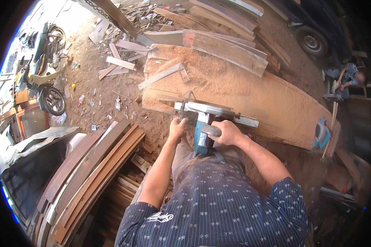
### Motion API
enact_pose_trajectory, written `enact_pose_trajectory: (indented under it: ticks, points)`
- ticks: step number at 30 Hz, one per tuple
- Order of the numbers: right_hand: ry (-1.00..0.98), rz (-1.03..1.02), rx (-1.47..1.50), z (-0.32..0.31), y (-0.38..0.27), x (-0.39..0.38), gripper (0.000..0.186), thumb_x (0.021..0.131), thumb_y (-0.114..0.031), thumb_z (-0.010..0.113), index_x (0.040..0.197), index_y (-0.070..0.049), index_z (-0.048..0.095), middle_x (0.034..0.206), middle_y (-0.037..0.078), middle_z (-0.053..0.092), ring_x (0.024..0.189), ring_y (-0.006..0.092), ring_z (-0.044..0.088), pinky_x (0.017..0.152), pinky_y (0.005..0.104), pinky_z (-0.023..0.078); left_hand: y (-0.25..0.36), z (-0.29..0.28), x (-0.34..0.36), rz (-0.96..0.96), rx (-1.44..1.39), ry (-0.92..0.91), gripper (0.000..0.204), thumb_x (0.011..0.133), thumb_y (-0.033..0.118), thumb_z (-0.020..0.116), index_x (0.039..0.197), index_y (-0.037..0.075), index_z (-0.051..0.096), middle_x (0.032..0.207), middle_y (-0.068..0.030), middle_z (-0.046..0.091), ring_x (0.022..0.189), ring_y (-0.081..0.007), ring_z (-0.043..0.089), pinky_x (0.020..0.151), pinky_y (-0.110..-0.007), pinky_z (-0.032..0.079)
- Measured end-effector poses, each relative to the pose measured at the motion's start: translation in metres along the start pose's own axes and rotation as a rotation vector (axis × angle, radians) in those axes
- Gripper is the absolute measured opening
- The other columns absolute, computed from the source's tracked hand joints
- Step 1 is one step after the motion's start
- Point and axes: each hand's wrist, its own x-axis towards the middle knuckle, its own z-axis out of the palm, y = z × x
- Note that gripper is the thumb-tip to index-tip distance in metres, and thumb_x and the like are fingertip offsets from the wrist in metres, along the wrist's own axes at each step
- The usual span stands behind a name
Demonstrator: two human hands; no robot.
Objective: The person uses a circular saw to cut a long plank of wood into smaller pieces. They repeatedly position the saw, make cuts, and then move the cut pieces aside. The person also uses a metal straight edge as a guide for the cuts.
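A circular saw (202, 136) with a teal motor housing and a metal guard lies across the near edge of a wide wooden work surface (272, 96). My right hand (228, 132) is wrapped round its grey handle. Farther left, my left hand (177, 127) is closed just below the left end of the saw's base; what its fingers hold is hidden. Beneath the saw, a narrow strip of wood (248, 120) sticks out to the right. Sawdust covers much of the surface, and a try square (163, 76) rests there beyond the saw.
A teal and dark tool (321, 134) sits at the surface's right end. Long planks (99, 168) are stacked at lower left, more boards (226, 18) at the back. Offcuts (120, 62) litter the dirt floor. A motorcycle (49, 88) stands left; another person (350, 76) crouches far right.
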Motion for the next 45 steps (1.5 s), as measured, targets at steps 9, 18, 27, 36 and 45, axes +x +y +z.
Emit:
enact_pose_trajectory:
  ticks: [9, 18, 27, 36, 45]
  points:
    - [-0.029, 0.000, -0.016, 0.019, -0.011, 0.027, 0.033, 0.082, -0.031, 0.076, 0.099, -0.006, 0.066, 0.085, 0.020, 0.070, 0.086, 0.0412, 0.068, 0.075, 0.0497, 0.054, 0.011, -0.031, 0.003, 0.062, -0.014, 0.011, 0.030, 0.094, 0.029, 0.068, 0.107, 0.003, 0.065, 0.074, -0.0025, 0.062, 0.058, -0.0092, 0.056, 0.049, -0.025, 0.041]
    - [0.014, -0.053, 0.021, 0.047, -0.017, 0.045, 0.037, 0.079, -0.031, 0.077, 0.103, -0.005, 0.067, 0.084, 0.020, 0.070, 0.084, 0.0391, 0.069, 0.075, 0.0486, 0.054, 0.003, -0.061, 0.019, 0.082, 0.000, 0.044, 0.027, 0.094, 0.030, 0.067, 0.105, 0.006, 0.065, 0.068, 0.0016, 0.055, 0.054, -0.0078, 0.048, 0.045, -0.025, 0.035]
    - [0.017, -0.078, -0.016, 0.055, -0.026, 0.057, 0.035, 0.077, -0.028, 0.078, 0.097, -0.002, 0.066, 0.081, 0.021, 0.069, 0.082, 0.0397, 0.069, 0.075, 0.0493, 0.054, 0.001, -0.079, 0.028, 0.041, -0.051, 0.047, 0.019, 0.092, 0.021, 0.069, 0.099, 0.005, 0.063, 0.069, 0.0020, 0.055, 0.054, -0.0068, 0.047, 0.049, -0.025, 0.037]
    - [0.005, -0.093, 0.001, 0.065, -0.036, 0.075, 0.036, 0.078, -0.030, 0.078, 0.097, -0.002, 0.064, 0.081, 0.021, 0.069, 0.083, 0.0410, 0.068, 0.074, 0.0495, 0.054, 0.010, -0.097, 0.031, 0.060, -0.021, 0.037, 0.024, 0.092, 0.027, 0.069, 0.097, 0.004, 0.064, 0.071, 0.0013, 0.055, 0.057, -0.0080, 0.048, 0.050, -0.026, 0.038]
    - [-0.039, -0.085, -0.033, 0.077, -0.050, 0.098, 0.039, 0.080, -0.032, 0.077, 0.104, -0.003, 0.065, 0.085, 0.021, 0.070, 0.086, 0.0408, 0.068, 0.077, 0.0492, 0.054, 0.011, -0.117, 0.045, 0.079, -0.073, 0.096, 0.015, 0.091, 0.019, 0.069, 0.090, 0.007, 0.060, 0.065, 0.0031, 0.053, 0.050, -0.0069, 0.045, 0.046, -0.026, 0.035]
